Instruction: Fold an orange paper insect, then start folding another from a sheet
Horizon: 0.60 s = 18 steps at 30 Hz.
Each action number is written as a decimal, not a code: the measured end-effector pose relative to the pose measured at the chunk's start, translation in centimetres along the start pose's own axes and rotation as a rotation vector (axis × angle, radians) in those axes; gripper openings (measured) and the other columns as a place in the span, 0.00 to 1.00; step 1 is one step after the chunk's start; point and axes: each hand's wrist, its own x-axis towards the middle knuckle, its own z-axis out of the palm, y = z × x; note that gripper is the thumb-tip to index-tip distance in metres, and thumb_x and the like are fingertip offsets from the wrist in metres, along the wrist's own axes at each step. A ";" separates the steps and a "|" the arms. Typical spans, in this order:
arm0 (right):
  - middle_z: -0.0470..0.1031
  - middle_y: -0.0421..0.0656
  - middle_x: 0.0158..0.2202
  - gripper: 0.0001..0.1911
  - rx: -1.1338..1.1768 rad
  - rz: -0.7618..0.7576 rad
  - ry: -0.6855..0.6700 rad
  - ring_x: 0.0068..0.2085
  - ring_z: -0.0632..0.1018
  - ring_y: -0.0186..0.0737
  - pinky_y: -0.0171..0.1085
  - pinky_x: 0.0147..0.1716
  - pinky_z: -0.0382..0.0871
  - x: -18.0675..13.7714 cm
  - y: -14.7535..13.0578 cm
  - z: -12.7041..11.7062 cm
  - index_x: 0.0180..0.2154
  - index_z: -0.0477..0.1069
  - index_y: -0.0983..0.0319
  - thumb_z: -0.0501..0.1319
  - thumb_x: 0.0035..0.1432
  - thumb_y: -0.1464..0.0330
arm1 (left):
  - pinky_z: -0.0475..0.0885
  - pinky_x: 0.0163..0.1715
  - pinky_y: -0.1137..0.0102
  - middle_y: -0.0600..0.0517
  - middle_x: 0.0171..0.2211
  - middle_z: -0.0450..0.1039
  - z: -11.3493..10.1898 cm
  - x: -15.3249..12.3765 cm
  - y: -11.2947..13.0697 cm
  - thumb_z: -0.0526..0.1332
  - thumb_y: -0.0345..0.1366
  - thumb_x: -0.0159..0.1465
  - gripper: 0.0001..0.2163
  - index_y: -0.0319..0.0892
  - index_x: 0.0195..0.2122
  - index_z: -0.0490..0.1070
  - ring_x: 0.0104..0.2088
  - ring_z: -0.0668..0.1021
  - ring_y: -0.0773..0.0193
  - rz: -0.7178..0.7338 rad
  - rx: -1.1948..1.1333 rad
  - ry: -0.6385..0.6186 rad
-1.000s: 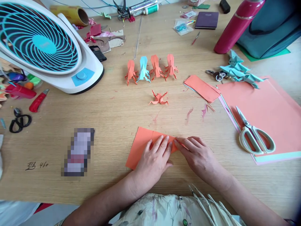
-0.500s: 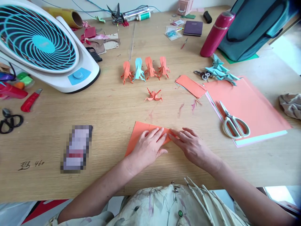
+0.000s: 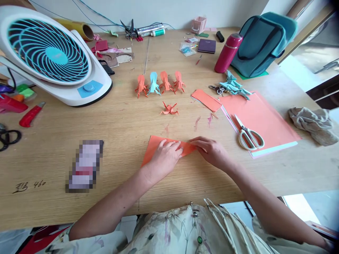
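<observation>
A folded orange paper sheet [image 3: 154,145] lies on the wooden table [image 3: 124,120] near its front edge. My left hand [image 3: 164,158] lies flat on the sheet, fingers stretched out and pressing it down. My right hand [image 3: 210,151] rests at the sheet's right corner, fingers together and pressing the fold. Beyond them stands a row of several folded paper figures [image 3: 159,83], orange and one light blue. A single orange folded figure [image 3: 169,109] sits alone closer to me.
A white and teal fan [image 3: 53,60] stands at the left. Scissors [image 3: 249,135] lie on a stack of orange sheets [image 3: 262,116] at the right. A red bottle [image 3: 227,53], a teal bag [image 3: 262,42] and a cloth [image 3: 314,123] are further right. A phone [image 3: 85,165] lies left of my hands.
The view has pulled back and tilted up, showing more of the table's right side. My hands have stayed on the orange sheet, the right one sliding closer along the fold.
</observation>
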 end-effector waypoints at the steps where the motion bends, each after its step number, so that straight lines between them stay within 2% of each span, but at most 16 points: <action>1: 0.80 0.49 0.48 0.16 -0.007 0.001 -0.006 0.45 0.82 0.42 0.38 0.43 0.77 0.4 0.3 0.0 0.48 0.77 0.61 0.54 0.65 0.77 | 0.65 0.56 0.55 0.46 0.56 0.76 -0.1 0.0 0.0 0.58 0.32 0.70 0.12 0.42 0.52 0.74 0.54 0.78 0.55 -0.004 -0.003 -0.007; 4: 0.79 0.50 0.47 0.15 -0.009 -0.065 -0.062 0.44 0.81 0.42 0.38 0.43 0.76 1.3 1.0 -0.2 0.46 0.77 0.62 0.54 0.65 0.78 | 0.65 0.56 0.55 0.46 0.56 0.76 -0.2 0.1 0.1 0.58 0.31 0.70 0.11 0.42 0.52 0.74 0.54 0.78 0.55 -0.017 -0.018 -0.022; 9: 0.77 0.52 0.50 0.17 0.052 -0.189 -0.091 0.49 0.79 0.42 0.40 0.48 0.75 1.1 1.9 -0.4 0.50 0.75 0.63 0.52 0.67 0.78 | 0.64 0.57 0.55 0.45 0.58 0.74 0.0 0.0 0.0 0.58 0.31 0.70 0.11 0.42 0.51 0.74 0.55 0.77 0.54 -0.011 -0.013 -0.025; 15: 0.76 0.52 0.53 0.18 0.090 -0.230 -0.103 0.52 0.78 0.42 0.43 0.51 0.75 0.4 2.2 -0.7 0.55 0.71 0.62 0.51 0.69 0.75 | 0.64 0.57 0.55 0.44 0.59 0.74 0.1 0.0 -0.1 0.57 0.31 0.70 0.12 0.42 0.53 0.73 0.55 0.77 0.55 -0.006 -0.010 -0.030; 18: 0.75 0.52 0.55 0.19 0.092 -0.194 -0.085 0.54 0.78 0.42 0.44 0.52 0.75 -0.4 1.8 -0.9 0.57 0.70 0.60 0.50 0.69 0.76 | 0.64 0.58 0.54 0.44 0.58 0.74 0.1 0.0 0.0 0.56 0.32 0.71 0.12 0.42 0.53 0.73 0.55 0.77 0.55 0.005 0.001 -0.019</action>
